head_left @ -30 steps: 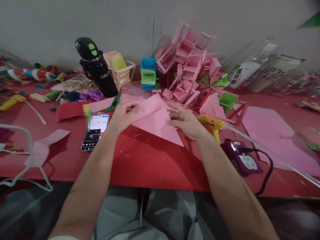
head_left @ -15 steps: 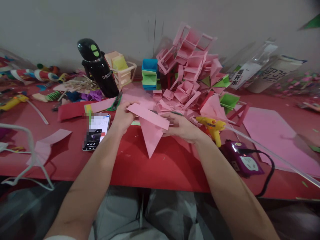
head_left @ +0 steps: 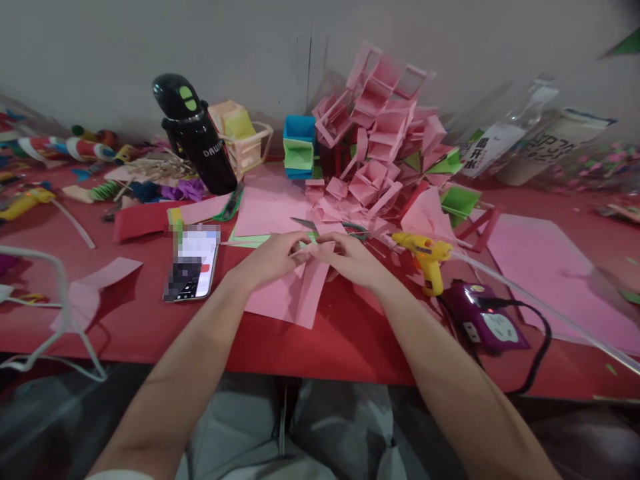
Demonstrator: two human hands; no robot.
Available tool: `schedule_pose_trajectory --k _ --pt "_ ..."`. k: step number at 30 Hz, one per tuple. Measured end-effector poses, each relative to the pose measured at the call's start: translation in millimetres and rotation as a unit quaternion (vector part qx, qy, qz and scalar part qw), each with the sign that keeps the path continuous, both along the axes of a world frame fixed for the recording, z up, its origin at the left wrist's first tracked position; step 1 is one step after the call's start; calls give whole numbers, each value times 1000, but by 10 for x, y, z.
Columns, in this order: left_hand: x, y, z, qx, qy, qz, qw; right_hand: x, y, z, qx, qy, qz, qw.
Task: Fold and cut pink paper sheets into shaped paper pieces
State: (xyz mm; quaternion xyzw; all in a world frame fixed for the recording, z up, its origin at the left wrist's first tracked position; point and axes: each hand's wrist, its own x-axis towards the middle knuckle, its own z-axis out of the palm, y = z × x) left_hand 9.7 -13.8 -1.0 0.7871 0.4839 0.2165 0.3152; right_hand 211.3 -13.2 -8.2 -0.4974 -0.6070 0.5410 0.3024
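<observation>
Pink paper [head_left: 283, 297] mid-frame, plain red table [head_left: 360, 343] below, yellow glue gun [head_left: 427, 257] centre-right, black flask [head_left: 203, 150] upper left.

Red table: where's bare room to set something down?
Bare: table between the held pink paper and the front edge, also between the phone and curled pink strip. Crowded: behind the paper, with scissors and pink frames; at right, with the glue gun and purple box.

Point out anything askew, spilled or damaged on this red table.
The pile of angular pink paper frames at the back looks askew, its pieces tilted at mixed angles. The folded pink paper in the left hand and right hand is bent, probably from handling. No spill shows.
</observation>
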Motion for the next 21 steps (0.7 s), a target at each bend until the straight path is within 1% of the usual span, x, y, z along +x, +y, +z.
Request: schedule_pose_trajectory --k 2,3,5,7,11,15,17,21 --pt "-9 6 -22 -3 13 2 1000 -33 23 -71 50 -54 -15 997" --pt "-19 14 -35 1 23 7 1000 -42 37 -102 87 -81 -18 993" --pt "-45 38 -62 24 44 16 999 -51 62 -150 161 -133 -17 978" --pt "-71 66 -91 46 55 14 997 -52 78 -177 199 -167 -10 966" --pt "-99 112 -133 54 53 7 997 -60 83 -191 226 -168 -11 960" --pt "-83 100 -107 64 70 -14 995 -82 80 -199 239 -179 -18 954" --pt "-54 57 -67 74 111 -21 991 -89 79 -206 240 -192 -32 951" --pt "29 -59 4 93 221 2 971 -82 77 -215 241 -241 -57 939"
